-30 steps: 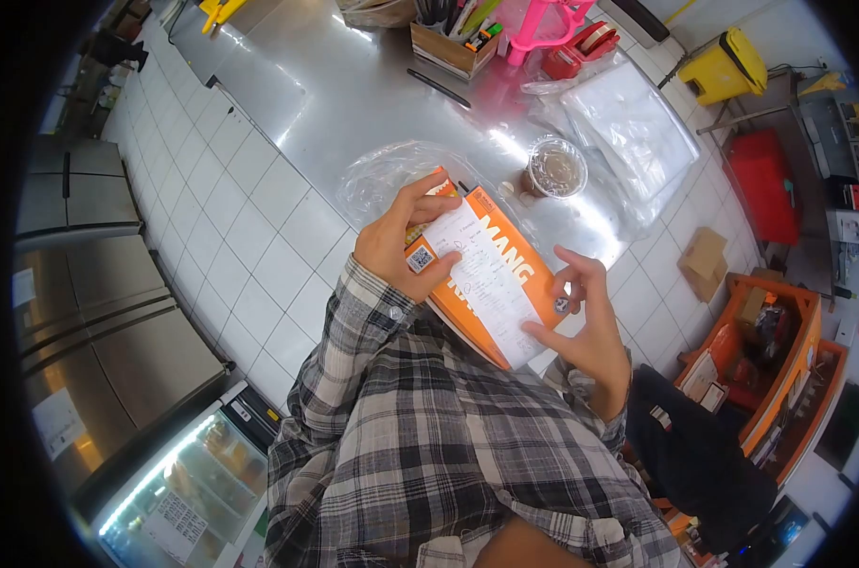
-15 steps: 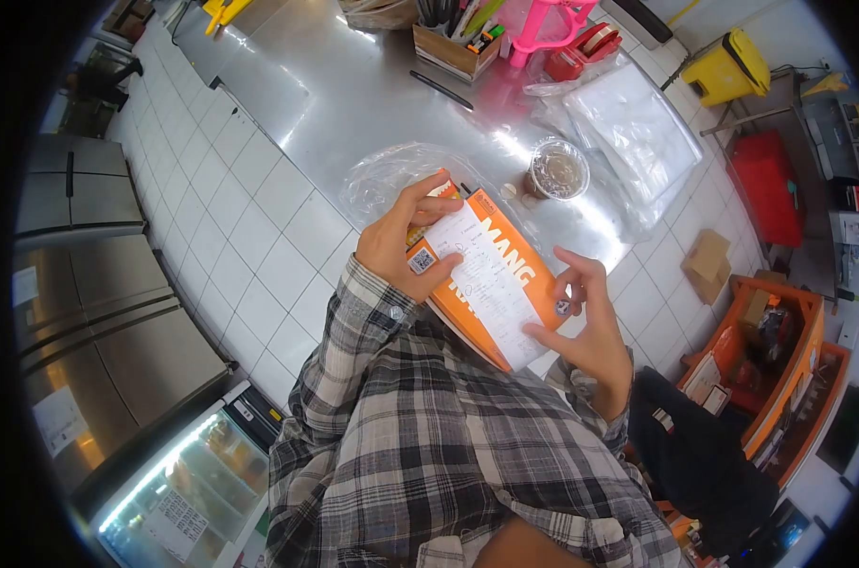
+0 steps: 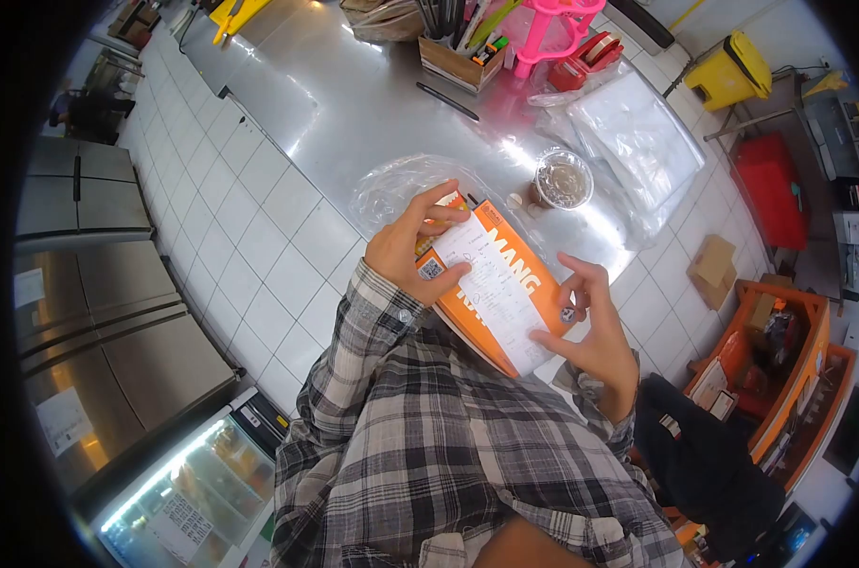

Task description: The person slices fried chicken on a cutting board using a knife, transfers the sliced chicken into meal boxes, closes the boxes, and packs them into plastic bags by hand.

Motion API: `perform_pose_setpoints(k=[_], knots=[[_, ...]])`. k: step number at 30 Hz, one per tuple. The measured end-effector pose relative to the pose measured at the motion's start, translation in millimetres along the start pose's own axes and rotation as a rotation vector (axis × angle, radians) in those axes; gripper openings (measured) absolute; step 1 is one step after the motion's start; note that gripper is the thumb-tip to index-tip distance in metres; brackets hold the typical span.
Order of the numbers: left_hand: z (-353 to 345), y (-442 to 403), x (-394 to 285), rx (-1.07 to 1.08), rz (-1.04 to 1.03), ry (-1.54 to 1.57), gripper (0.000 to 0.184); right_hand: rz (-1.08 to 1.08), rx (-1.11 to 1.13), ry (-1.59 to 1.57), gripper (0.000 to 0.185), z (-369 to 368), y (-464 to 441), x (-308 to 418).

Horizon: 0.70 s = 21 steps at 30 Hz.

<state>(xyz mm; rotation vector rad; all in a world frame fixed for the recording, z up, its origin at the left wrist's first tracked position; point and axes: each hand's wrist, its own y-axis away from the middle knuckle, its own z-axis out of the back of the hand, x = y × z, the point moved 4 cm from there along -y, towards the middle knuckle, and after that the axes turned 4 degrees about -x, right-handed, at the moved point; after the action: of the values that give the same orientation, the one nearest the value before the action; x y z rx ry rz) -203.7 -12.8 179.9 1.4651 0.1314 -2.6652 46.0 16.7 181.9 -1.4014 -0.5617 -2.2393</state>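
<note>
We already have the receipt (image 3: 491, 293) on the orange package (image 3: 546, 301).
Our left hand (image 3: 406, 251) pinches its left side; our right hand (image 3: 595, 331) curls at right, grip unclear.

Yellow bin (image 3: 721, 78), pink stand (image 3: 527, 45), cardboard box (image 3: 712, 270) on tiled floor (image 3: 256, 256)

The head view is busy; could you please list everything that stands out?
Table: 1, silver, ahead
Package: 1, orange, centre
Paper slip: 1, white, on package
Cup: 1, clear, on table
Pen: 1, black, on table
Plastic bags: several, clear, on table
Pen holder: 1, brown, beyond pen
Stand: 1, pink, by pen holder
Tape dispenser: 1, red, by stand
Crate: at least 1, orange, right
Display case: 1, white-lit, lower left
Cabinets: several, silver, left
Shirt: 1, black-white, bottom
Left hand: 1, bare, on package
Right hand: 1, bare, at package
</note>
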Motion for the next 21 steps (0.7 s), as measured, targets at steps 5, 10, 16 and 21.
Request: perform_pose_setpoints(k=[5, 10, 16, 21], knots=[[-0.7, -0.7, 1.4, 0.012, 0.007, 0.01, 0.084, 0.007, 0.013, -0.012, 0.085, 1.4, -0.4, -1.3], [-0.7, -1.4, 0.3, 0.044, 0.022, 0.008, 0.084, 0.008, 0.013, -0.087, 0.085, 1.8, 0.8, -3.2], [28.0, -8.5, -5.3, 0.083, -0.115, -0.08, 0.077, -0.242, -0.585, -0.345, 0.087, 13.7, 29.9, -58.6], [62.2, -39.4, 75.2, -0.218, 0.016, -0.43, 0.072, -0.371, -0.612, 0.041, 0.084, -34.5, 102.7, -137.5]])
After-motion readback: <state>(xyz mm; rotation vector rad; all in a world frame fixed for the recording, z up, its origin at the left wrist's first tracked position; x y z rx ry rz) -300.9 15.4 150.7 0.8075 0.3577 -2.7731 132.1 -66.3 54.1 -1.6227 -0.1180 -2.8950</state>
